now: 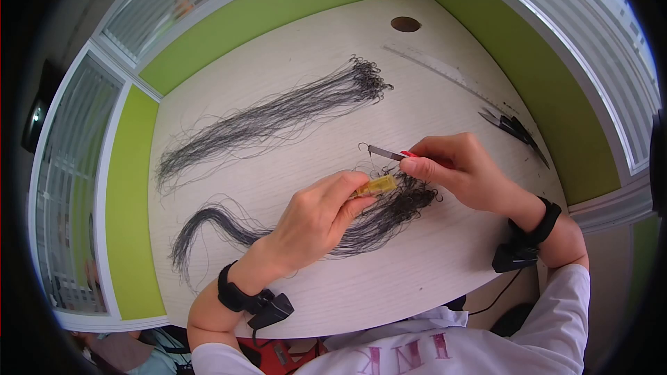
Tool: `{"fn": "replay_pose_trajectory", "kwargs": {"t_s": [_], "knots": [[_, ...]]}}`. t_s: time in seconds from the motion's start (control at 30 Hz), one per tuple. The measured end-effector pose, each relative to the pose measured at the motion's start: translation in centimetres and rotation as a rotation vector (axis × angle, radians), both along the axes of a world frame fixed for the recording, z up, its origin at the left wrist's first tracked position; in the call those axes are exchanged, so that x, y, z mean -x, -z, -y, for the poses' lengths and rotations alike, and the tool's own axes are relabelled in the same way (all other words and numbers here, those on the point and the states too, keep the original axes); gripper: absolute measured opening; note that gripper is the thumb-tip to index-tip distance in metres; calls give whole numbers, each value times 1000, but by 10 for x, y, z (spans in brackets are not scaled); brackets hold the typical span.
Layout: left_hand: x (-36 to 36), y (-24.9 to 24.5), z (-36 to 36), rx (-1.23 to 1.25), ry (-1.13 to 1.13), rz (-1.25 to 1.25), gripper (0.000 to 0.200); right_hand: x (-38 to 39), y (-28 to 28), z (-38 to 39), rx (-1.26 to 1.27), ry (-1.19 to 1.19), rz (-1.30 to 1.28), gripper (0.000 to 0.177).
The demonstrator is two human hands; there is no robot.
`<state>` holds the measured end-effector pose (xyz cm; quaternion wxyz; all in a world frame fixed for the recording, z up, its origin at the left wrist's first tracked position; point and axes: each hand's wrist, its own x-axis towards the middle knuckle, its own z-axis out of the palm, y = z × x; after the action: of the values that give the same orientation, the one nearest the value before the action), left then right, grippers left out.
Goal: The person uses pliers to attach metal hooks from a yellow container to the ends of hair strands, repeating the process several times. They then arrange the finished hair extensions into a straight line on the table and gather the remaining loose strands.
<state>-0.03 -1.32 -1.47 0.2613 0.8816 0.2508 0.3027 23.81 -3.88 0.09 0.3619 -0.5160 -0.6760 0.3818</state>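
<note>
The left hand has its grip closed on a small yellow piece; fingers and thumb cover one end, so its full shape can't be made out. The right hand pinches a slim tool with a metal strip and red handle, much of that handle hidden in the grip. At the strip's tip sits a small dark hook; whether a thread joins it to the yellow piece is too fine to tell. Below both hands, the near bundle of dark strands lies on the counter, partly covered by the left hand, its hooked end too tangled to separate. The far bundle lies beyond, unobstructed.
</note>
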Motion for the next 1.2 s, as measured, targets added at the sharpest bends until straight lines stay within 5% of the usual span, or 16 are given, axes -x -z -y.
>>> {"fn": "replay_pose_trajectory", "kwargs": {"t_s": [0.23,0.83,1.0,1.2], "knots": [[1,1,-4,-89,16,-31,26,-6,-9,-4,394,-94,-138,49],[0,1,-3,-160,62,-45,21,-1,0,-4,397,-58,-187,52],[-1,6,-1,540,-164,129,24,-8,-12,-8,292,65,-221,47],[7,-13,-12,933,-176,282,29,-27,-5,-24,113,235,-220,45]]}}
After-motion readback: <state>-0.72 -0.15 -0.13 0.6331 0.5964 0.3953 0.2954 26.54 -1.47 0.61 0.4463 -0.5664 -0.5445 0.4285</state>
